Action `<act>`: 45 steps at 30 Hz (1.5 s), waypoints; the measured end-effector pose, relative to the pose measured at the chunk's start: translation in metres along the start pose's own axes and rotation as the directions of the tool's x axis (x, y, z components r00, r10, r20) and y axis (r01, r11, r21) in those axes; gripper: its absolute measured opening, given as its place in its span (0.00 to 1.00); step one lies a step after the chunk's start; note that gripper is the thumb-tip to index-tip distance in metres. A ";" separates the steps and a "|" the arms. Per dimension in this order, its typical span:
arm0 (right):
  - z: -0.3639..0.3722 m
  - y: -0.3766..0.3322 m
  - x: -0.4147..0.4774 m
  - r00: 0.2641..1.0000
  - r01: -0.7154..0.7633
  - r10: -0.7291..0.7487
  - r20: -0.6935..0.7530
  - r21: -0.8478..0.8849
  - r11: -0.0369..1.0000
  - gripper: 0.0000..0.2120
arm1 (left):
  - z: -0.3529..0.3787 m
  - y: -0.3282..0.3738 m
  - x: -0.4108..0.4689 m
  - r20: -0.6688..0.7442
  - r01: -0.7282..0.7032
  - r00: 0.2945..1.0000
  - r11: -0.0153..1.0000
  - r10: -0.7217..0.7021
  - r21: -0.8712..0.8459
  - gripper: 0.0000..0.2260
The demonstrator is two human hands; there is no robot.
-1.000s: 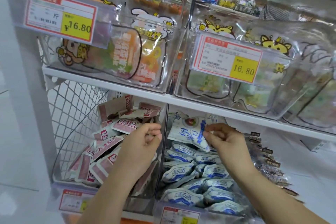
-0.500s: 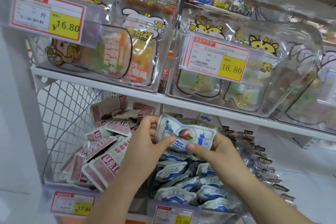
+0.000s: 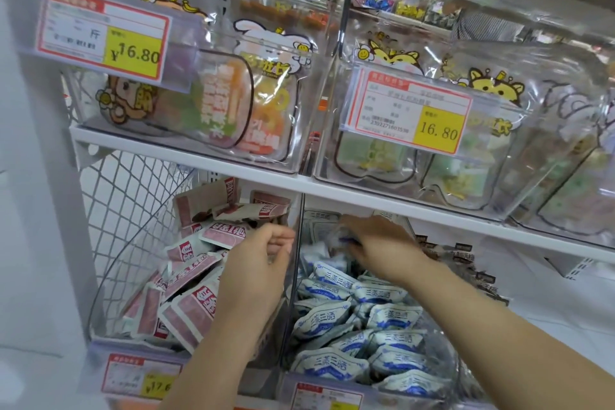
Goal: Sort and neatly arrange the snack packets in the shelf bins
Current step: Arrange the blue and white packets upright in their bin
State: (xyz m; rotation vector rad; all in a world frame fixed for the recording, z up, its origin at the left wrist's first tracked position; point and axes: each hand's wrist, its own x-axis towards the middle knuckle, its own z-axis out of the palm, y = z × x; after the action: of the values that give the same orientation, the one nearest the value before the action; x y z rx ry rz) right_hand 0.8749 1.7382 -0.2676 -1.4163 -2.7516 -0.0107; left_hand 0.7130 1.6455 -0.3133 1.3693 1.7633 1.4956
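right hand [image 3: 382,243] has its grip round a blurry blue-and-white packet [image 3: 337,236] at the back of its bin [image 3: 294,309], left hand [image 3: 263,263] loosely clenched on nothing, so i'd lay it flat, label up like the rest.

Yellow-and-red price tag [image 3: 103,32] (16.80) upper left; second tag [image 3: 409,110] right; white mesh panel [image 3: 126,210] lower left.

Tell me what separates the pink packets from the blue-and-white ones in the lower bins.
Head view: a clear bin wall, dark-edged, divides pink packets from blue-and-white packets.
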 end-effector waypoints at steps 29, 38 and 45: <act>0.039 0.014 0.060 0.983 -0.108 0.110 0.145 -0.026 0.994 0.23 | -0.003 -0.007 0.007 0.057 0.038 0.998 0.996 -0.033 -0.086 0.09; 0.023 0.013 0.001 0.884 -0.005 0.084 -0.460 0.172 0.985 0.04 | -0.006 -0.002 0.005 0.080 0.044 0.996 0.995 -0.037 -0.088 0.07; 0.035 -0.016 -0.042 0.712 0.437 -0.052 -0.700 0.384 0.813 0.14 | -0.007 0.005 0.001 0.272 0.288 0.943 0.879 -0.192 -0.381 0.25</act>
State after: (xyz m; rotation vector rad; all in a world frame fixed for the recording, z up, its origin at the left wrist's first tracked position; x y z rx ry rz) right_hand 0.8847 1.6952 -0.3044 -0.6743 -2.0735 0.1835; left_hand 0.7090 1.6425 -0.3065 1.0127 1.3186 1.4095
